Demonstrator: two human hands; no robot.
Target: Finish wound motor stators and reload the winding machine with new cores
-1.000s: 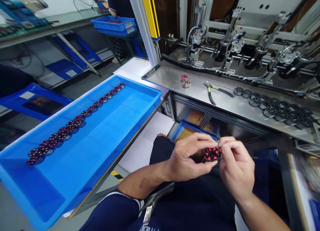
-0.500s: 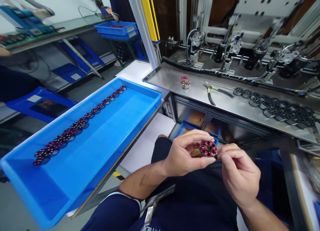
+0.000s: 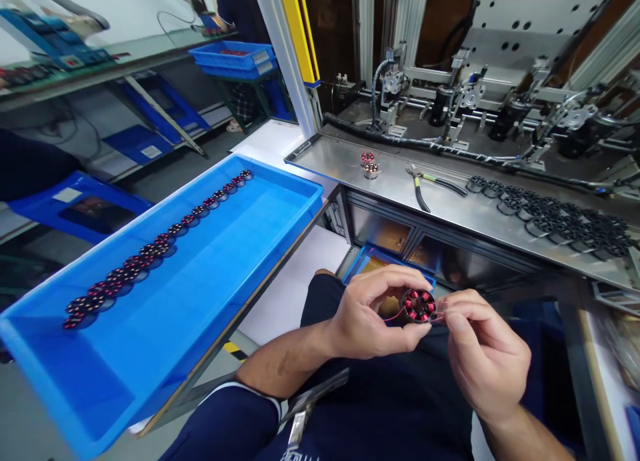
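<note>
One red-coiled ring (image 3: pixel 412 304) sits above the near lap (image 3: pixel 321 304) in the head view, pinched between thumb and fingers of the left hand (image 3: pixel 377 312); the right hand (image 3: pixel 486 354) has its fingers pressed together on a thin wire (image 3: pixel 439 316) just right of it. Pliers (image 3: pixel 442 182) lie on the far worktop (image 3: pixel 335 156).

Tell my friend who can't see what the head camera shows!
A person's left hand holds a red-wound motor stator while the right hand pinches thin wire at its edge. To the left, a blue tray holds a line of similar stators; ahead, pliers and black rings lie on a metal ledge.
</note>
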